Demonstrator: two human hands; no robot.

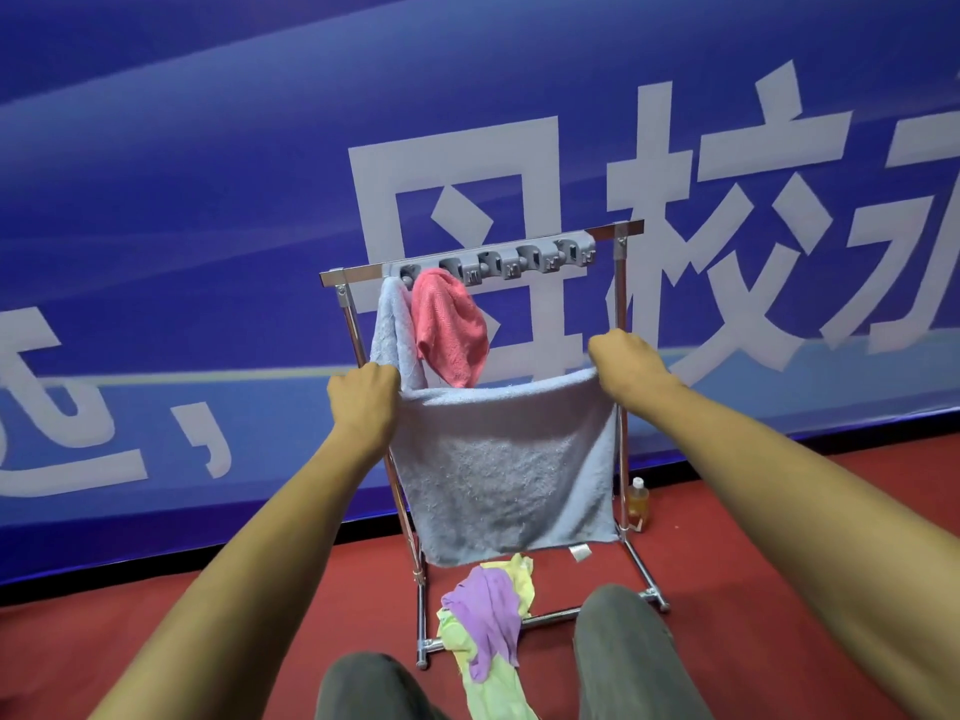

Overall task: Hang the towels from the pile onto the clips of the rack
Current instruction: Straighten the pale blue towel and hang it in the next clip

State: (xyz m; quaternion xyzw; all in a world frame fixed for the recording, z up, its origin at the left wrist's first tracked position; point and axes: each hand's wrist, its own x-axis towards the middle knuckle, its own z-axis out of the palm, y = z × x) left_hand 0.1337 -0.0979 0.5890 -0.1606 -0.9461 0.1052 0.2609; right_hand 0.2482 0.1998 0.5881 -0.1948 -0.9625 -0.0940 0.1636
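Observation:
A chrome rack (621,283) stands on the red floor with a grey clip strip (519,265) along its top bar. A pale blue towel (392,330) and a pink towel (449,330) hang from the leftmost clips. I hold a larger light blue towel (506,475) spread out in front of the rack. My left hand (363,397) grips its top left corner. My right hand (626,363) grips its top right corner. The pile (488,610) of purple and yellow-green towels lies on the floor at the rack's foot.
A blue banner wall (208,200) with large white characters stands right behind the rack. A small bottle of yellow liquid (638,504) sits by the rack's right leg. My knees (618,646) are at the bottom of the view.

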